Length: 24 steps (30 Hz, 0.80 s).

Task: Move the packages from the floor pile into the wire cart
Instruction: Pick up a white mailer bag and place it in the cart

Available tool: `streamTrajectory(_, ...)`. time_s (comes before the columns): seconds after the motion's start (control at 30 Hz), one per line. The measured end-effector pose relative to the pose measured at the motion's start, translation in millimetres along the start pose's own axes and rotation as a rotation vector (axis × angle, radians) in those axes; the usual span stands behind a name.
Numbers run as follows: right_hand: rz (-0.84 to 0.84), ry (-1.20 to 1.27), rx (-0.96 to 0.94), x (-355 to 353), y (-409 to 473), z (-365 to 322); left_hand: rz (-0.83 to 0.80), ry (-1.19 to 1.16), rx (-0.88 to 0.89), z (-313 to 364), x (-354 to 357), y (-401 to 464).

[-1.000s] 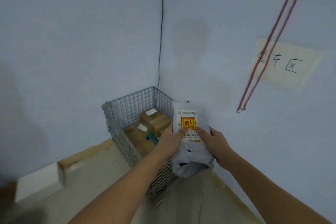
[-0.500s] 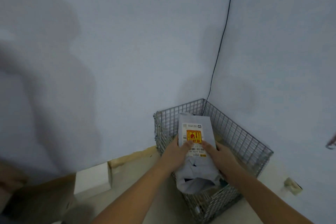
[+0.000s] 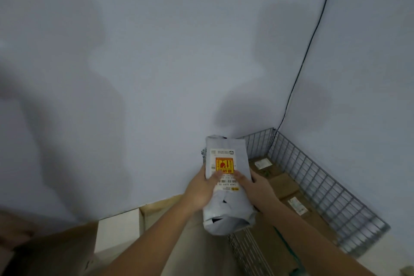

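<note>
Left hand and right hand grip a grey package from either side, thumbs on its label. It is held above the cart at its near left corner; boxes lie inside.

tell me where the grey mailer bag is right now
In the head view the grey mailer bag is low and right of centre, held between the left hand and right hand, over the near-left edge of the wire cart.
</note>
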State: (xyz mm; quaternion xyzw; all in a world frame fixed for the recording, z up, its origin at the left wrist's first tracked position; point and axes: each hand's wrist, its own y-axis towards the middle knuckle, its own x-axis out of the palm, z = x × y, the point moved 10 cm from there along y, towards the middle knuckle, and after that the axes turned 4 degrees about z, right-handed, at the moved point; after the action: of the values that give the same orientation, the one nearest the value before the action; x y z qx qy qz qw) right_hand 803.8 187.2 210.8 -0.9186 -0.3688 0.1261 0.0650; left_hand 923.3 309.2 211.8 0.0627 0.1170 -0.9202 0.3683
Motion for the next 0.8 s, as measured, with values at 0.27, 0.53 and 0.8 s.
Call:
streamTrajectory(0.27,0.069,0.038,0.053,42.1,109.4,-4.3,-0.064,0.022,-0.027,-18.1,-34.3,129.9)
streamTrajectory(0.53,0.3,0.105,0.137,24.8,178.4,15.8,-0.354,0.109,-0.056,-32.8,1.7,247.7)
streamTrajectory(0.8,0.474,0.308,0.223,-37.7,242.5,65.2,-0.574,0.09,-0.112,-56.3,99.5,340.2)
